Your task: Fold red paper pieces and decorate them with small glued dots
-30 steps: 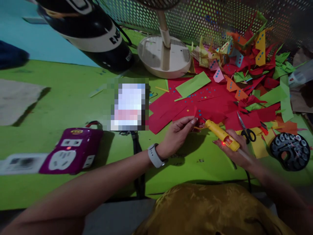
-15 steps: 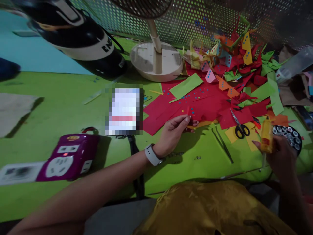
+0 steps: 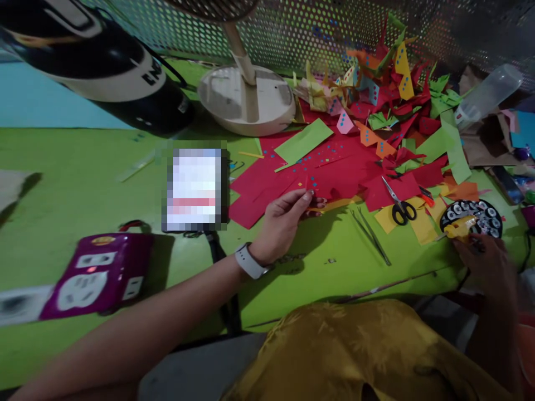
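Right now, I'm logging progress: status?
Left hand pinching small red paper piece. Right hand holding yellow glue gun by black tray. Tweezers, scissors between hands.

I worked at a paper-craft spot, though whether in a home or a small workshop I couldn't tell. Cut and folded coloured paper (image 3: 351, 161) covered part of my green worktop (image 3: 92, 184), with scissors (image 3: 398, 201), tweezers (image 3: 382, 253) and a yellow glue gun (image 3: 460, 227) within reach. A perforated screen (image 3: 175, 28) stood behind.
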`<action>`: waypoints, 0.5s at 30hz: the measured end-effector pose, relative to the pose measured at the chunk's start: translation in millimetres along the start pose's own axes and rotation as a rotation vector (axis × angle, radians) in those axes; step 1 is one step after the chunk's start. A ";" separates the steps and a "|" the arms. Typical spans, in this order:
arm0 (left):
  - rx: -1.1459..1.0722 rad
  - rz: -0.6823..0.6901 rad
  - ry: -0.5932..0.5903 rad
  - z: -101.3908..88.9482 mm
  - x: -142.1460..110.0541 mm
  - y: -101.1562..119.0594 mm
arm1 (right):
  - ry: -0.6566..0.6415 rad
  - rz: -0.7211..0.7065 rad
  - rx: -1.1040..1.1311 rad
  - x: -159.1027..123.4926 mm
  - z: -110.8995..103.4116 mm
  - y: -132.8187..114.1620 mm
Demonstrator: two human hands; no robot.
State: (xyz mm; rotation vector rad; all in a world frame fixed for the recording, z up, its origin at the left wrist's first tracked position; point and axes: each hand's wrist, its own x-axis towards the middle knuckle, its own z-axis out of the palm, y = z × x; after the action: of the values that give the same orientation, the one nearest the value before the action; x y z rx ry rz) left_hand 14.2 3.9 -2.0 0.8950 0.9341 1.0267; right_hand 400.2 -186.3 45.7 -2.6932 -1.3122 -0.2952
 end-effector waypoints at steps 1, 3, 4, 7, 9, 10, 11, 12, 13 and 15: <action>-0.003 0.001 -0.002 -0.1 0.2 -0.4 | 0.022 -0.025 -0.019 -1.7 -4.7 -5.2; -0.006 0.002 -0.013 -0.1 0.6 -1.1 | 0.107 -0.079 -0.030 -7.5 -13.7 -23.7; -0.008 0.002 -0.018 -0.1 0.8 -1.3 | 0.163 -0.131 0.010 -11.5 -16.7 -36.9; -0.025 0.000 -0.023 0.2 0.8 -0.7 | 0.110 -0.418 0.239 -26.2 -14.9 -85.5; -0.034 -0.005 -0.024 0.7 0.2 0.6 | -0.118 -0.580 0.351 -34.3 -5.7 -116.6; -0.032 -0.009 -0.025 1.0 -0.2 1.3 | -0.220 -0.676 0.382 -36.8 -0.2 -129.1; -0.028 -0.013 -0.025 1.3 -0.6 1.9 | -0.298 -0.749 0.410 -37.8 4.9 -139.0; -0.025 -0.019 -0.026 1.5 -1.0 2.3 | -0.380 -0.806 0.441 -37.3 9.0 -145.8; -0.026 -0.022 -0.026 1.7 -1.3 2.5 | -0.448 -0.841 0.476 -35.5 11.5 -149.7; -0.037 -0.025 -0.034 1.9 -1.4 2.3 | -0.575 -0.819 0.562 -28.7 10.7 -149.5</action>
State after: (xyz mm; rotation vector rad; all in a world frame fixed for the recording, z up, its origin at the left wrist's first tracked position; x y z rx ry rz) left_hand 14.9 2.9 1.0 0.8652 0.8928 1.0016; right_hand 266.1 -114.4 33.3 -1.7092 -2.1859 0.7269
